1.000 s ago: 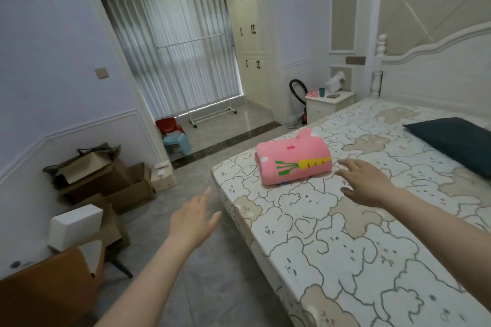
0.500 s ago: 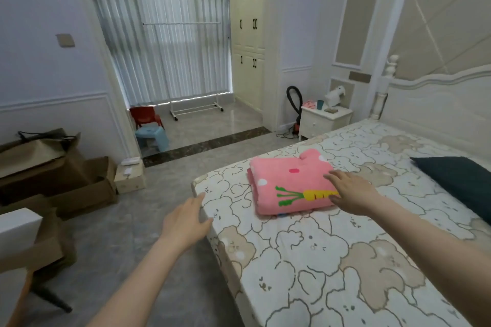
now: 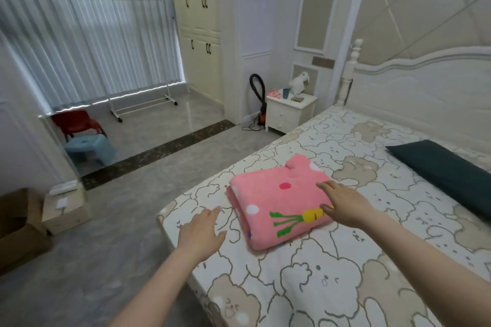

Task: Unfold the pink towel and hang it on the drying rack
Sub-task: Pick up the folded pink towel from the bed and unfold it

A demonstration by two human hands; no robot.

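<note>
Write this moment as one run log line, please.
stage: reaching | pink towel: folded on bed | right hand: open over towel | left hand: open beside it | drying rack: bare

No text, brand or number can be read here. The small cardboard box point(image 3: 66, 210) perhaps carries a white label, too blurred to read.

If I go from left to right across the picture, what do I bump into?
Cardboard box → blue stool → drying rack → left hand → pink towel → right hand → dark pillow.
</note>
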